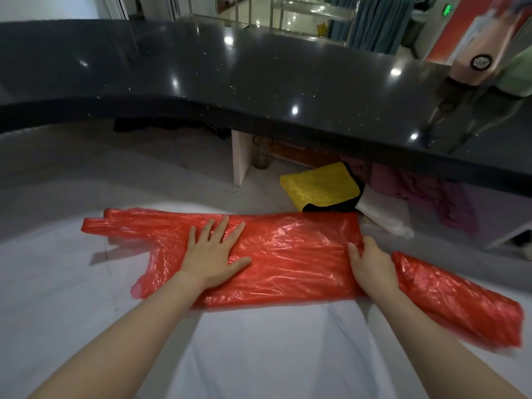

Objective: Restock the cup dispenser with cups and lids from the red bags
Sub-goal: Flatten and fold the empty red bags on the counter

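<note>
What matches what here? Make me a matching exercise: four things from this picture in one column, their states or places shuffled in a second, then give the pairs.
Things:
1. left hand
2. right hand
3. yellow cloth
4. black counter

States or places:
A. lies under the counter's edge
B. curls round the red bag's right end
C. pressed flat on the red bag
D. runs across the top, glossy with light reflections

Pairs: 1-C, 2-B, 3-A, 4-D

red bags point(288, 254), yellow cloth point(319, 187), black counter point(201, 73)
</note>
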Demonstrator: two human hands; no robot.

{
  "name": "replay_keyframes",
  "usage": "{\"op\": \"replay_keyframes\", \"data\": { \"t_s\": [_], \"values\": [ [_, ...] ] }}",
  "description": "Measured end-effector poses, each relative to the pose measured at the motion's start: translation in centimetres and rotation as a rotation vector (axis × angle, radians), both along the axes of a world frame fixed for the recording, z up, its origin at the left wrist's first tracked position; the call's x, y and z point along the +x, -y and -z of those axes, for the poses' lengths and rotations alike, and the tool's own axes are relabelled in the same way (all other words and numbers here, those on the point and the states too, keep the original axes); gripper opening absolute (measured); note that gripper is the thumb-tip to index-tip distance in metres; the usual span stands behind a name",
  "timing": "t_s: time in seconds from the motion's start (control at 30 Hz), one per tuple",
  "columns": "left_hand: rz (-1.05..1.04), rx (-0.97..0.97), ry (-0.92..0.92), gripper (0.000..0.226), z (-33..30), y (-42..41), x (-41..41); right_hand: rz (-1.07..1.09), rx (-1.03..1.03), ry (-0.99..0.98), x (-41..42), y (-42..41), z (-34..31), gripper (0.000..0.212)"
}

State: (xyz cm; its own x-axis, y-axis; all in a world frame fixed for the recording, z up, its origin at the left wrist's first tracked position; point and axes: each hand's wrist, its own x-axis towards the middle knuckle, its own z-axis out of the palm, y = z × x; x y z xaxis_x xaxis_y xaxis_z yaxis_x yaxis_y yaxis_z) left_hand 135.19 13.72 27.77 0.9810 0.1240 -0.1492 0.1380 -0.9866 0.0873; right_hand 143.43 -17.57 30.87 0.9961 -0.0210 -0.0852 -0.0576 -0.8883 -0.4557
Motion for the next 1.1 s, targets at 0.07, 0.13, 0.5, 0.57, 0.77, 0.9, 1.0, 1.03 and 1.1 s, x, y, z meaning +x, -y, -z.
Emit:
{"op": "replay_keyframes", "data": {
  "t_s": [0.07,0.13,0.5,0.57,0.77,0.9,1.0,1.03,1.1],
  "values": [
    [0.014,0.017,0.007,0.088,0.0,-0.1,-1.0,0.003,0.018,0.031,-0.8,-0.2,-0.5,0.038],
    [0.018,0.031,0.012,0.089,0.0,-0.1,-1.8,-0.085,-0.005,0.129,-1.9,-0.7,-0.7,0.048],
    [0.161,0.105,0.1,0.08,-1.9,-0.2,-3.1,-0.622,-0.363,0.207,-4.0,-4.1,-0.4,0.061],
    [0.213,0.06,0.104,0.069,-1.9,-0.7,-3.1,-0.632,-0.373,0.153,-3.7,-4.2,0.0,0.063],
    [0.265,-0.021,0.149,0.054,-1.3,-1.7,-3.0,-0.588,-0.338,0.039,-2.4,-4.5,0.9,0.073],
    [0.271,-0.044,0.163,0.044,-1.9,-2.1,-1.8,-0.562,-0.4,0.027,-1.9,-4.6,1.4,0.083],
    [0.236,-0.086,0.12,0.035,-2.2,-2.3,-1.3,-0.55,-0.391,0.017,-1.7,-4.7,1.7,0.088],
    [0.182,-0.092,0.1,0.03,-2.2,-2.4,-1.3,-0.549,-0.387,0.014,-1.7,-4.7,1.8,0.089],
    [0.081,-0.079,0.045,0.024,-2.1,-2.5,-1.3,-0.555,-0.383,0.01,-1.7,-4.5,2.0,0.089]
  ]
}}
